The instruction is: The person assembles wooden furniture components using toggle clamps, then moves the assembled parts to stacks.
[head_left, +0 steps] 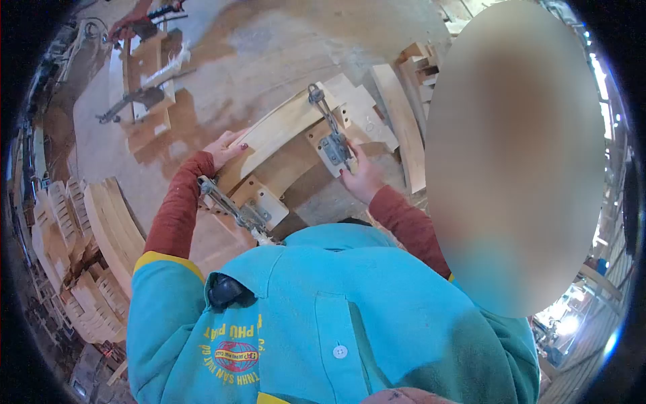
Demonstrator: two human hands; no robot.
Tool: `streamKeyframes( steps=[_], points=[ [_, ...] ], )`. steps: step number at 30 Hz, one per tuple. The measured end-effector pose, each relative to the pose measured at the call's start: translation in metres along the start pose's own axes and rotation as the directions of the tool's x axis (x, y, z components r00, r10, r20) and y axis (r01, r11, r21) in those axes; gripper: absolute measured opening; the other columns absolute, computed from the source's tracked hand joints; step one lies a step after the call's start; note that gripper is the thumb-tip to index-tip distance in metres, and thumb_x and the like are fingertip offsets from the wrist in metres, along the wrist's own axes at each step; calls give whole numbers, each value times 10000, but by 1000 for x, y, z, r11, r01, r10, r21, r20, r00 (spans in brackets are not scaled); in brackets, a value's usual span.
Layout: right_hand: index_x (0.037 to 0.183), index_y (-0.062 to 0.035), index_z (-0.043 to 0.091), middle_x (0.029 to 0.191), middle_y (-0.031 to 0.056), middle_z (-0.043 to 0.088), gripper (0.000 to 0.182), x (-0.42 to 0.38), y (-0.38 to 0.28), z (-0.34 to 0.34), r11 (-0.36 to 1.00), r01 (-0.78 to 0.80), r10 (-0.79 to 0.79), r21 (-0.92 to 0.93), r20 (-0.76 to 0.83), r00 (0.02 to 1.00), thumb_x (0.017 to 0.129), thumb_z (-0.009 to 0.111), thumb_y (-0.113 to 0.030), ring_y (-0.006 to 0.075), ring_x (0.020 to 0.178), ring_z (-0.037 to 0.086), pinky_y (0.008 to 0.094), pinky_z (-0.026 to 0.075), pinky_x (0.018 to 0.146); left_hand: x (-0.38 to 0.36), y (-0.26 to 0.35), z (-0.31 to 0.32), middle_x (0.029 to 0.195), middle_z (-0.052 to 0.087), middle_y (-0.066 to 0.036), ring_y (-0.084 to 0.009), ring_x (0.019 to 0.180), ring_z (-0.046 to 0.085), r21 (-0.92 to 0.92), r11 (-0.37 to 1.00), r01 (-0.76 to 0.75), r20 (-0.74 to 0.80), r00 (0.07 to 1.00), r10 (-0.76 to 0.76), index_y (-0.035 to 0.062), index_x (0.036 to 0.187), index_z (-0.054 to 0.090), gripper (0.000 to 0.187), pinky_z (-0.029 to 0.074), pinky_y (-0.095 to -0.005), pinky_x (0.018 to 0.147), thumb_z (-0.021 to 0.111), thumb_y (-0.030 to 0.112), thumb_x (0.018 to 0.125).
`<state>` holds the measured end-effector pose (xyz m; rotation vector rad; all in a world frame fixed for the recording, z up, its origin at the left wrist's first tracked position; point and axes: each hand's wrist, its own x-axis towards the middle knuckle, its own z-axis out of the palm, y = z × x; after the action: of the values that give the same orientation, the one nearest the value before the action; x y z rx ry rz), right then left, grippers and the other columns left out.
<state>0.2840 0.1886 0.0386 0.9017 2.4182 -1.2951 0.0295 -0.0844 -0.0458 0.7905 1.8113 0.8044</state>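
A pale, curved wooden piece (279, 128) lies in a wooden jig (296, 163) in front of me. My left hand (227, 149) is closed over its left end, thumb on the upper face. My right hand (364, 176) has its fingers wrapped round the handle of a metal toggle clamp (332, 145), bolted to a block at the jig's right side. The clamp's arm reaches over the wood. A second toggle clamp (235, 205) is mounted at the jig's left side, close to my left forearm, with neither hand on it.
Another curved wooden piece (402, 128) lies to the right. Stacked curved pieces (111, 229) and slotted wooden parts (64, 222) stand at left. A wooden fixture (145, 94) with clamps lies at the far left of the worktop (249, 47). A blurred oval hides the right side.
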Motion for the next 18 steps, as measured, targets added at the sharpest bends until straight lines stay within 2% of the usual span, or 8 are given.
streamKeyframes(
  steps=[2, 5, 6, 9, 11, 13, 16, 18],
  points=[
    [1333, -85, 328, 1080, 249, 564, 681, 5, 15, 7, 994, 113, -113, -3, -70, 991, 730, 633, -171, 370, 981, 568, 383, 447, 832, 4, -15, -2, 1101, 533, -90, -203, 1050, 485, 10, 996, -94, -64, 993, 95, 92, 1323, 407, 548, 369, -329, 917, 497, 398, 878],
    [1359, -99, 286, 983, 195, 602, 706, 15, 43, 22, 926, 360, -375, -109, -196, 906, 739, 623, -143, 323, 820, 609, 381, 481, 703, 13, -110, -25, 928, 576, -21, -132, 868, 546, -357, 909, -214, -518, 856, -2, 72, 1192, 532, 399, 436, -257, 757, 507, 323, 882],
    [1369, -107, 271, 942, 168, 618, 720, 17, 47, 24, 879, 448, -475, -160, -223, 852, 741, 622, -134, 295, 754, 624, 377, 494, 648, -11, -64, -21, 815, 564, 18, -85, 698, 523, -648, 552, -524, -738, 612, -285, 73, 1080, 565, 278, 425, -212, 629, 480, 261, 893],
    [1395, -129, 236, 839, 82, 610, 759, 21, 49, 20, 928, 15, -61, 373, 112, 992, 742, 623, -116, 158, 588, 568, 303, 470, 501, -126, 11, 7, 779, 520, 19, -82, 650, 480, -466, 690, -553, -879, 205, -430, 86, 1036, 532, 243, 417, -220, 614, 480, 266, 882],
    [1391, -118, 258, 943, 91, 596, 739, 30, 59, 22, 938, 93, -129, 334, 85, 988, 742, 610, -92, 140, 656, 572, 289, 473, 544, -172, 52, 77, 797, 488, 6, -87, 638, 462, -659, 601, -453, -747, 294, -597, 92, 1059, 478, 280, 415, -231, 591, 489, 294, 866],
    [1391, -117, 266, 978, 84, 587, 729, 30, 59, 23, 933, 107, -142, 345, 78, 987, 744, 600, -74, 116, 658, 551, 268, 456, 532, -169, 18, 173, 943, 431, -14, -168, 815, 464, -551, 773, -314, -811, 418, -409, 188, 1203, 354, 468, 465, -402, 617, 487, 450, 839],
    [1394, -133, 260, 910, 50, 583, 726, 22, 42, 19, 908, 5, -65, 420, 129, 990, 752, 590, -62, 87, 576, 492, 238, 411, 458, -144, 123, 233, 992, 465, -60, -202, 834, 514, -872, 305, -382, -487, 633, -602, 178, 1325, 233, 666, 474, -328, 707, 606, 328, 793],
    [1391, -148, 261, 823, 26, 577, 713, 27, 54, 22, 884, -31, -60, 467, 178, 982, 761, 581, -54, 89, 513, 459, 242, 391, 434, -128, 94, 274, 1002, 480, -59, -198, 849, 532, -676, 651, -346, -719, 504, -479, 138, 1343, 214, 741, 469, -307, 738, 663, 239, 761]
  ],
)
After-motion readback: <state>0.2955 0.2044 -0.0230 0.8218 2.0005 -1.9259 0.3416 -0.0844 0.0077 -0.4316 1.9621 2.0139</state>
